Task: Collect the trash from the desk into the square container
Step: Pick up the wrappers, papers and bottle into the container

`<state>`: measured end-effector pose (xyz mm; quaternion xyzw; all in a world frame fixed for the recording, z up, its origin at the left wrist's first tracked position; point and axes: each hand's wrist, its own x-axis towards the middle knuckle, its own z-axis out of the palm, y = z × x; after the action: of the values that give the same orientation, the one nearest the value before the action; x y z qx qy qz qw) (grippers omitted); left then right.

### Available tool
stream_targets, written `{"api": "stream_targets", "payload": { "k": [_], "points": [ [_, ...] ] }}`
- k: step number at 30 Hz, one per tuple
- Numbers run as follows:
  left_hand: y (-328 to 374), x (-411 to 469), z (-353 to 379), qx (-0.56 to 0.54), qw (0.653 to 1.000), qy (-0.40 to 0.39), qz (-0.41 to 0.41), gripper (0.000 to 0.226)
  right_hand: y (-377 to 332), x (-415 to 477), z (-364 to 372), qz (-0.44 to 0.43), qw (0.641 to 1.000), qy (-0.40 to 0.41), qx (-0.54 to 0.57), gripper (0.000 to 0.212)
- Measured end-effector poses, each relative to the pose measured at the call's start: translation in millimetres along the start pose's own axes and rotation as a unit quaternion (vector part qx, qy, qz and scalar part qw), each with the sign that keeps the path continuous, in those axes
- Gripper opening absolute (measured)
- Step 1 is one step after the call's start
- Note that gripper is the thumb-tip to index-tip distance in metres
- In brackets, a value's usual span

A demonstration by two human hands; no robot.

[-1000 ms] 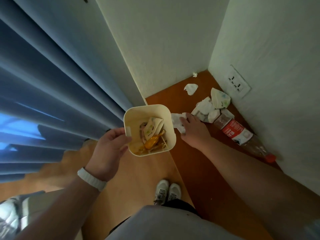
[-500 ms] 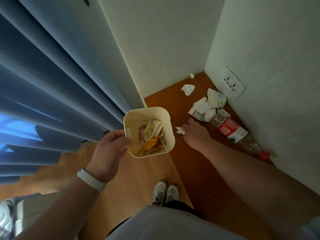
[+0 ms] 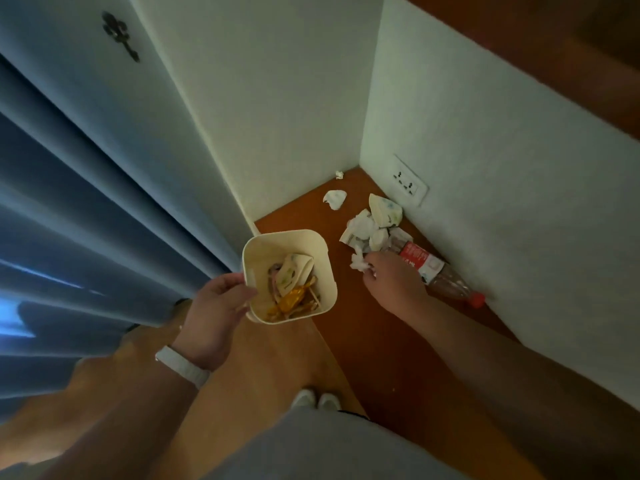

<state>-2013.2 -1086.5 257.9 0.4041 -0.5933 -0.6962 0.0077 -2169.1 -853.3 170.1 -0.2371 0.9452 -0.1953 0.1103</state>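
Left hand point(image 3: 216, 306) grips square container point(image 3: 325, 268) by its rim, frame centre, wrappers inside. Right hand point(image 3: 391, 282) pinches crumpled tissue point(image 3: 358, 262) on desk point(image 3: 374, 358), beside paper trash pile point(image 3: 372, 223). Plastic bottle point(image 3: 434, 271) right of it, red label unreadable.

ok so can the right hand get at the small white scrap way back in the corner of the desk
Probably yes. The right hand already holds a crumpled white tissue, but bare brown desk runs open to the small white scrap; the paper pile sits to the side.
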Motion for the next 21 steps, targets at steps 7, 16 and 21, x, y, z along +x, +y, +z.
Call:
{"api": "stream_targets", "payload": {
  "k": [7,16,21],
  "points": [
    [2.7,-1.8,0.4,0.012,1.0,-0.026,0.004,0.017,-38.1,-20.6,-55.4,0.011,0.994,0.06,0.087,0.022],
    [0.6,-6.8,2.2,0.021,0.998,-0.063,0.015,0.016,-104.8,-54.2,-66.9,-0.103,0.989,-0.005,0.101,0.022],
    [-6.3,-7.1,-1.9,0.012,0.998,-0.063,-0.002,0.025,-117.3,-61.6,-44.0,-0.139,0.984,-0.064,0.094,0.028]
  ]
}}
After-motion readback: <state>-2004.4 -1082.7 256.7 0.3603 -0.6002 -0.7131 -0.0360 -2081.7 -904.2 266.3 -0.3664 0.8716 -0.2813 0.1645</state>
